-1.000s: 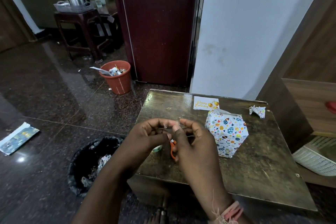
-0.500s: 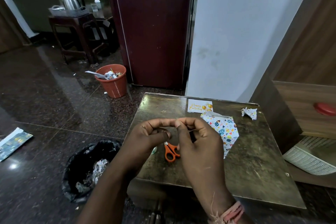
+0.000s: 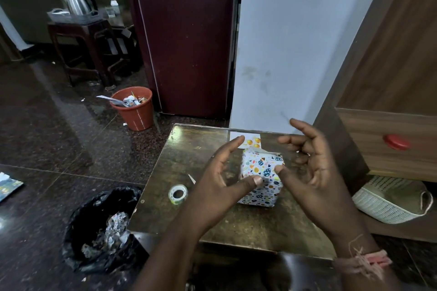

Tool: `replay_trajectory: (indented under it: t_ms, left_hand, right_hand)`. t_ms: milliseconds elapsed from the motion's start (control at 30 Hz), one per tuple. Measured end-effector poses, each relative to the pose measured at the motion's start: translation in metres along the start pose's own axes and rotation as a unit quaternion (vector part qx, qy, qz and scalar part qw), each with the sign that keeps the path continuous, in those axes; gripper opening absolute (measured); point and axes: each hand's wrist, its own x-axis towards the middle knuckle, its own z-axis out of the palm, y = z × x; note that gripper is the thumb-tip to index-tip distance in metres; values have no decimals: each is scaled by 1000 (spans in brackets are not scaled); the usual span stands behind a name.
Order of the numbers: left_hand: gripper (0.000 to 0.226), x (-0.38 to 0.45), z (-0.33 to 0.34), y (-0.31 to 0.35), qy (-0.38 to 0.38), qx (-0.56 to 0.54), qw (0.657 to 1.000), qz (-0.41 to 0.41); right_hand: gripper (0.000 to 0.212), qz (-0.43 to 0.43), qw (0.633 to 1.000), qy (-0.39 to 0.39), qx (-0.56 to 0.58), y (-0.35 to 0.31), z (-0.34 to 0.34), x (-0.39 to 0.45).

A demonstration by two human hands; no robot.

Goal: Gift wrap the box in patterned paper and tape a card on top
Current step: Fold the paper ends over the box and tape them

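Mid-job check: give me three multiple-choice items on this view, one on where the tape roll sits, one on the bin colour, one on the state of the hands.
1. Where is the tape roll?
A. On the table, on the left hand's side of the wrapped box
B. On top of the wrapped box
C. In the white basket

2. What colour is the bin by the dark door?
A. Blue
B. Terracotta orange
C. White

3. How are the two hands?
A. Both gripping scissors
B. Both spread with fingers apart, raised around the box
C. One pressing the card flat

Answers:
1. A: the roll lies on the table, apart from the wrapped box.
2. B: the bin, with scraps inside, is orange.
3. B: the left hand and right hand are open, and no scissors show; the card lies untouched behind the box.
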Motion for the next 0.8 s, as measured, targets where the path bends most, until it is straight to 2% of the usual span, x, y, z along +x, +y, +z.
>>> replay_trajectory:
  t_ms: [333,533,800]
  left_hand:
    - [65,8,15,-5,21,48,997,59]
    - [33,9,24,-4,29,60,992,107]
    - [17,13,29,-2,72,71,991,89]
  right_hand:
    - [75,31,999,-10,-7,16,5,-4]
    - [70,41,999,3,-14,18,1,-6]
    - [64,68,997,36,-19,22,5,-1]
